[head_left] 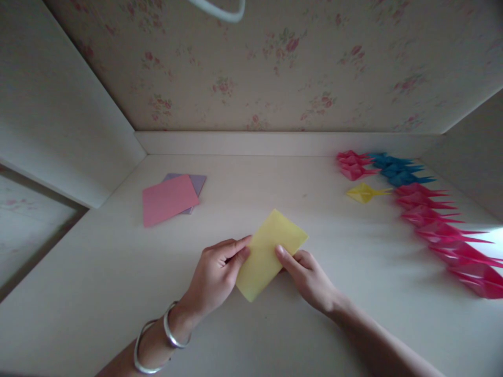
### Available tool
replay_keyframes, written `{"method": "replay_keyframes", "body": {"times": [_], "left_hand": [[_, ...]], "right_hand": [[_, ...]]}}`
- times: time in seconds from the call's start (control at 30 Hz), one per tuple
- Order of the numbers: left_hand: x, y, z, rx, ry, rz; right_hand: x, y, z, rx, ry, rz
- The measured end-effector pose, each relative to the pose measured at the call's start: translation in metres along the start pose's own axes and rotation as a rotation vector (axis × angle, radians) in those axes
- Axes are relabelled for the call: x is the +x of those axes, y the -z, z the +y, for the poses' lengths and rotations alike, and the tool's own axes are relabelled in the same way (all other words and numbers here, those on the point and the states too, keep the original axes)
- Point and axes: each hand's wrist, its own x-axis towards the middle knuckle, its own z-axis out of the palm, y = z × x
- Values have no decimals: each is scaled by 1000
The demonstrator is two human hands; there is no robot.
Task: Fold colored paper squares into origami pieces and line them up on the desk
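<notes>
A sheet of yellow paper [264, 256] is held between my two hands above the white table, tilted with one corner toward me. My left hand [215, 272] pinches its left edge between thumb and forefinger. On the other side, my right hand [308, 275] grips the paper with the thumb on top and the fingers underneath, mostly hidden. Two silver bangles [173, 327] circle my left wrist.
Pink paper [168, 201] lies over purple paper [199, 183] at the left. Along the right stand folded pink paper pieces [436, 233], blue ones [398, 170] and a single yellow one [364, 193]. A flowered wall rises behind the white table [118, 283].
</notes>
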Motion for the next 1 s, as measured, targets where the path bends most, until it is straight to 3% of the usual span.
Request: {"method": "replay_keyframes", "body": {"times": [0.23, 0.37, 0.8, 1.0], "left_hand": [[0, -1, -1, -4, 13, 16], [-1, 0, 0, -1, 10, 30], [-6, -2, 1, 3, -8, 86], [-7, -3, 3, -10, 7, 119]], "right_hand": [[-2, 3, 1, -125, 1, -49], [-5, 3, -1, -145, 16, -152], [-9, -4, -5, -239, 58, -160], [-14, -10, -2, -262, -13, -194]]}}
